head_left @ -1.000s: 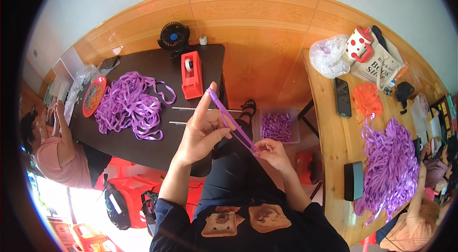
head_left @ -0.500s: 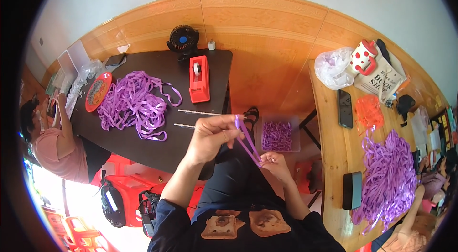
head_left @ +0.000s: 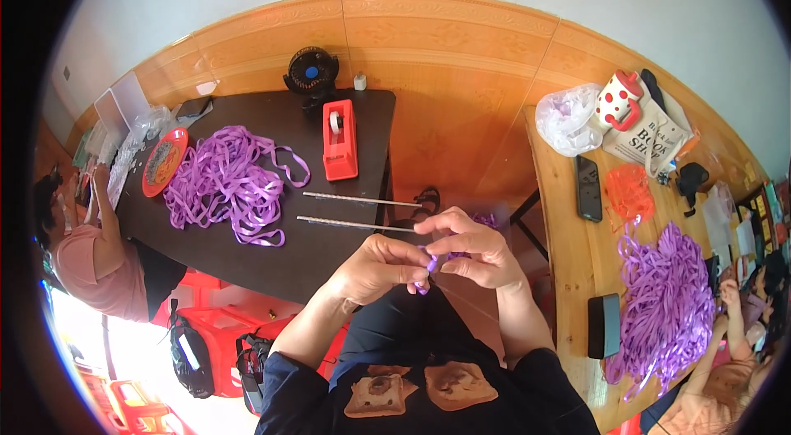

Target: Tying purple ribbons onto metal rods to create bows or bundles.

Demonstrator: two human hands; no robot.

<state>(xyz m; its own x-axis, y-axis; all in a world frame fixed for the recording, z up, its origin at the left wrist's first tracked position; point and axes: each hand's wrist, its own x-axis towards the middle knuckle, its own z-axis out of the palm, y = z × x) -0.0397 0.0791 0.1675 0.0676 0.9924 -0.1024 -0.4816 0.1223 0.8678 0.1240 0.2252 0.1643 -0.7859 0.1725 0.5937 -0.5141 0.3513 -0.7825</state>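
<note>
Below the frame's centre, our left hand (head_left: 375,270) pinches the narrow, shiny purple ribbon (head_left: 432,264), which might slip if our curled right hand (head_left: 482,257), its grip unclear, tugs unevenly.

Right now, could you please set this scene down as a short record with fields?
Left hand: pinches a small purple ribbon piece between thumb and fingers
Right hand: fingers curved close by that piece; contact unclear
Dark table: loose purple ribbon pile, red tape dispenser, black fan, red plate, two slim rods reaching past the edge
Wooden table: purple ribbon bundle, black smartphone, red-spotted white mug
Far left: person in a pink top
</note>
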